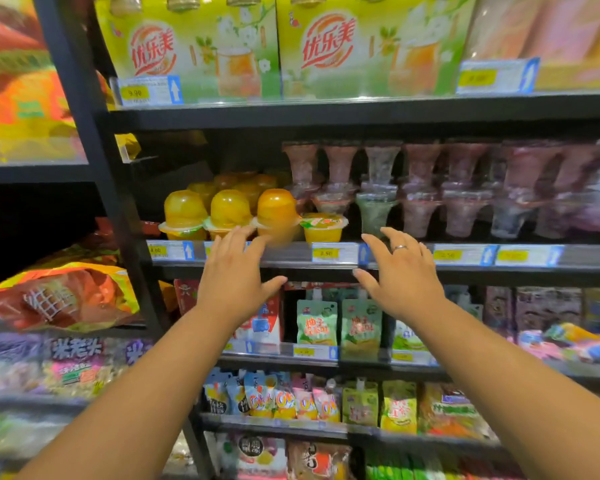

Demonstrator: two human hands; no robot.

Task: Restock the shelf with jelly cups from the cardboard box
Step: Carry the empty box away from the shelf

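Yellow and orange jelly cups (230,213) stand in stacked pairs at the left of the middle shelf (336,268), domes upward. One single orange jelly cup (323,227) sits to their right, lid up. My left hand (236,278) is raised in front of the shelf edge, fingers spread, its fingertips just below the stacked cups and holding nothing. My right hand (400,275), with a ring, is also spread and empty, in front of the price rail below a clear greenish cup (373,213). The cardboard box is not in view.
Purple and clear cone-shaped cups (465,202) fill the right of the same shelf. Green drink boxes (201,46) stand on the shelf above. Pouches (340,323) and snack bags (63,296) fill the lower and left shelves. A black upright post (94,168) divides the shelving.
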